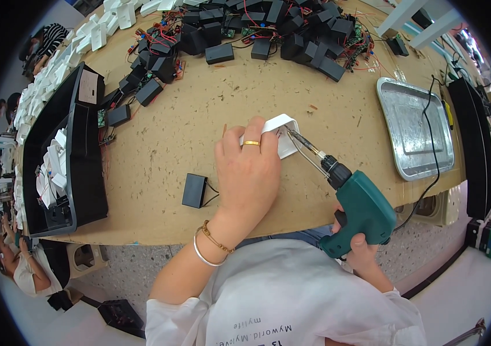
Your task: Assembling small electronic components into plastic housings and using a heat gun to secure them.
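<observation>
My left hand [248,164] is closed around a white plastic housing [281,123] above the middle of the table; its fingers cover much of the part. In my right hand [362,254] is a green pistol-shaped soldering gun [365,207], gripped by its handle. Its metal tip and thin feed tube reach into the open side of the housing, and the exact contact point is too small to tell. Left of my left wrist, apart from it, lies a small black box [194,190] with thin black leads.
Black boxes with red wires and circuit boards [268,29] are heaped along the far side. At left stands a black bin [87,167] holding white parts; more white housings [92,34] pile behind it. A metal tray [401,144] lies right, crossed by a black cable [434,144]. Other people sit at far left.
</observation>
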The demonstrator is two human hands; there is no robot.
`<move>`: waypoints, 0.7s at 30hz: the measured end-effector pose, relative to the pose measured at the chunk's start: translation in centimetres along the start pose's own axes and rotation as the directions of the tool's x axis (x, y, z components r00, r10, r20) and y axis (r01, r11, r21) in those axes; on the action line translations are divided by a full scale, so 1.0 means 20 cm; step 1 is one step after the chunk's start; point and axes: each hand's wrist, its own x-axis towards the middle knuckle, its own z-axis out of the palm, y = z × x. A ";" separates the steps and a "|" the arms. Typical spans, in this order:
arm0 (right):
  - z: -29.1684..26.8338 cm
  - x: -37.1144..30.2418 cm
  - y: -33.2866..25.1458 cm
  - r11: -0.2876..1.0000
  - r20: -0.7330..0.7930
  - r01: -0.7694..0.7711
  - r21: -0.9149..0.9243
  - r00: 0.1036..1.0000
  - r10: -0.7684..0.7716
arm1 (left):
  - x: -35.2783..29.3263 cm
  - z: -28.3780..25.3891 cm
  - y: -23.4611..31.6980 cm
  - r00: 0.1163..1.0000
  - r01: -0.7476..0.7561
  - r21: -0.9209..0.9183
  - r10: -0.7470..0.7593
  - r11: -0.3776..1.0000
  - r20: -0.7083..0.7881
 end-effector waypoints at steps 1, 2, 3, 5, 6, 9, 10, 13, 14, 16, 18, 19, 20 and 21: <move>0.00 0.00 0.00 1.000 0.000 0.013 -0.007 1.000 -0.013 | 0.00 0.00 0.00 1.000 0.001 -0.002 -0.001 1.000 0.004; 0.00 0.00 -0.01 1.000 0.000 0.027 -0.015 1.000 -0.027 | 0.00 0.00 0.00 1.000 0.001 -0.001 -0.001 1.000 0.004; 0.00 0.00 0.00 1.000 0.000 0.027 -0.015 1.000 -0.027 | 0.00 0.00 0.00 1.000 0.001 0.000 -0.001 1.000 -0.003; -0.01 0.00 0.01 0.997 0.005 0.075 0.014 0.997 -0.075 | 0.00 0.00 0.00 1.000 0.002 0.001 -0.002 1.000 -0.010; -0.01 0.01 0.01 0.997 0.004 0.075 0.015 0.997 -0.075 | 0.00 -0.01 0.01 1.000 0.004 -0.001 -0.004 1.000 0.004; 0.00 0.03 0.00 0.994 -0.054 0.107 0.032 0.993 -0.105 | 0.01 -0.02 0.01 0.999 0.007 -0.002 -0.007 1.000 0.034; 0.00 0.03 -0.01 0.993 -0.049 0.108 0.039 0.993 -0.106 | 0.01 -0.02 0.01 0.999 0.008 0.000 -0.008 1.000 0.048; 0.00 0.04 -0.01 0.993 -0.043 0.110 0.046 0.993 -0.108 | 0.00 -0.03 0.01 0.997 -0.006 0.026 0.004 1.000 0.074; 0.00 0.04 -0.01 0.993 -0.042 0.108 0.045 0.993 -0.107 | 0.00 -0.04 0.01 0.997 -0.008 0.030 0.006 1.000 0.072; 0.00 0.04 -0.01 0.992 -0.047 0.118 0.047 0.992 -0.115 | 0.01 -0.04 0.02 0.997 -0.009 0.024 0.008 1.000 0.076; 0.00 0.04 -0.01 0.991 -0.053 0.126 0.050 0.991 -0.123 | 0.00 -0.03 0.01 0.999 -0.012 0.016 0.011 1.000 0.053; 0.00 0.03 -0.01 0.991 -0.052 0.123 0.048 0.991 -0.121 | 0.00 -0.02 0.01 0.999 -0.009 0.006 0.009 1.000 0.034; 0.00 0.03 -0.01 0.992 -0.050 0.121 0.047 0.992 -0.118 | 0.00 -0.02 0.01 0.999 -0.016 0.007 0.016 1.000 0.032; 0.00 0.03 -0.01 0.991 -0.052 0.124 0.051 0.991 -0.122 | 0.00 -0.02 0.01 1.000 -0.004 -0.007 0.004 1.000 0.030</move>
